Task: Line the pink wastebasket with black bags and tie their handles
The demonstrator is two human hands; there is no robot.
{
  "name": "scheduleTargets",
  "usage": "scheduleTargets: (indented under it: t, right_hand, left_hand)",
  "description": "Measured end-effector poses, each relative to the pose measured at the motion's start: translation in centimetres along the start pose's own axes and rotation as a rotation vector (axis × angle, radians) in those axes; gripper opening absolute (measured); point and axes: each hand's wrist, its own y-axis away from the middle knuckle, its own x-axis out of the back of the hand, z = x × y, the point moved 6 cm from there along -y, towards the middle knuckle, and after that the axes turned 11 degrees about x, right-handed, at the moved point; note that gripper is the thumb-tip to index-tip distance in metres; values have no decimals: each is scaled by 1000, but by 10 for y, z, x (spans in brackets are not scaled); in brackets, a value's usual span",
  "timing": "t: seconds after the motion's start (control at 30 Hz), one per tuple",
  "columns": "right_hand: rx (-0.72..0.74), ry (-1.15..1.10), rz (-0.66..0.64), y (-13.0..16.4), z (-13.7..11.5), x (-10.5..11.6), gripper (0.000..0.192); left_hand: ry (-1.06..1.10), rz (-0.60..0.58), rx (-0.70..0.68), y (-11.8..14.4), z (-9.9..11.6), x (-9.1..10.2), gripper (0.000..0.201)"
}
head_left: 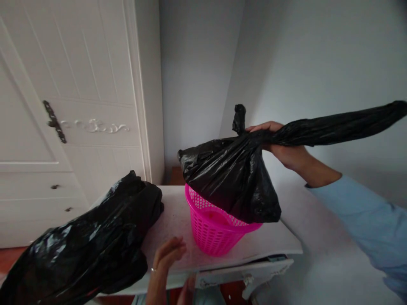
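My right hand (284, 146), in a light blue sleeve, grips the knotted neck of a filled black plastic bag (233, 178). The bag hangs tilted above and partly inside a pink mesh basket (213, 231) that stands on a white table (276, 241). A long twisted tail of the bag stretches right past my hand to the frame's edge. My left hand (167, 258), with a ring on one finger, hovers low in front of the basket near the table's front edge, fingers curled and holding nothing.
A second large black bag (85, 241) lies on the table's left side, reaching the bottom left corner. A white cupboard with a dark metal handle (54, 122) stands at left. Grey walls meet in a corner behind the table.
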Motion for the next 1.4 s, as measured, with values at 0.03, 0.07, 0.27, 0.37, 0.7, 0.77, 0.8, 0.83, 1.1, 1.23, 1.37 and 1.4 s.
scheduleTargets:
  t: [0.03,0.07,0.27,0.37,0.7,0.77,0.8,0.83,1.1,1.23,1.37,1.4]
  right_hand:
    - [-22,-3,-36,5,3,-5,26]
    - [-42,-5,-64,10,7,-8,27]
    - [-98,-180,-194,30,24,-17,23]
    - [-145,-293,-167,36,32,-20,21]
    - [-304,-465,-66,69,73,-47,23]
    - [-296,-426,-111,76,82,-52,23]
    - [-288,-393,-141,79,86,-55,23]
    - [-277,-354,-176,82,89,-58,22]
    - [67,-135,-579,107,73,-77,27]
    - [75,-59,-621,111,62,-71,46]
    - [-30,-191,-616,114,63,-61,65]
    - [-92,-260,-625,117,65,-60,67]
  left_hand:
    - [1,27,32,-13,3,8,37]
    - [5,38,47,-27,7,13,39]
    - [35,7,-53,-120,38,13,43]
    - [-23,-61,-5,-162,36,0,42]
    - [-239,-573,-32,-186,39,-56,32]
    - [-288,-678,-59,-183,40,-63,32]
    - [-322,-729,-70,-182,40,-67,31]
    - [-361,-780,-85,-181,41,-71,29]
    - [-555,-694,-138,-191,61,-73,25]
    - [-461,-605,-150,-198,81,-77,23]
    - [-427,-678,-145,-194,83,-103,22]
    - [-437,-695,-143,-191,82,-109,26]
